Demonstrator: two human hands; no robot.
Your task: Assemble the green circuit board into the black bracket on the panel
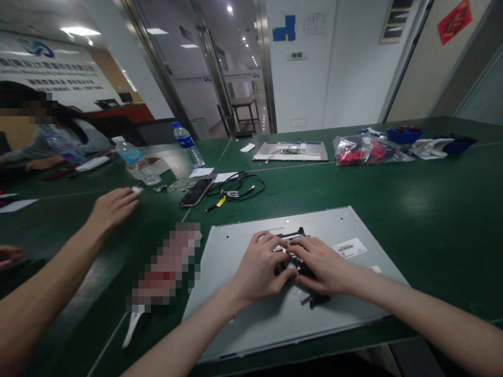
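The left hand [261, 267] and the right hand [320, 264] meet over a small black part [319, 299]. Both have their fingers curled down around it, so most of it is hidden. The part sits near the middle of a flat grey panel [283, 319], which lies close to the near edge of the green worktop [432, 220].

The part looks light, rigid and probably plastic, so it is best pinched by its edges. The panel looks like thin sheet metal, stiff but easily bent or scratched, and is better lifted with two hands at opposite sides. It carries one white label [349, 247].

To the left, another person's hand [113, 207] rests open on the worktop, fingertips at a small white scrap. Beyond it lie one phone [196, 192] and one coiled black cable [239, 186]. Two water bottles stand there, one nearer [135, 161] and one farther [187, 142]. Farther back lie a second panel [293, 151], one clear bag [367, 149] of red pieces and one blue tray [404, 134].
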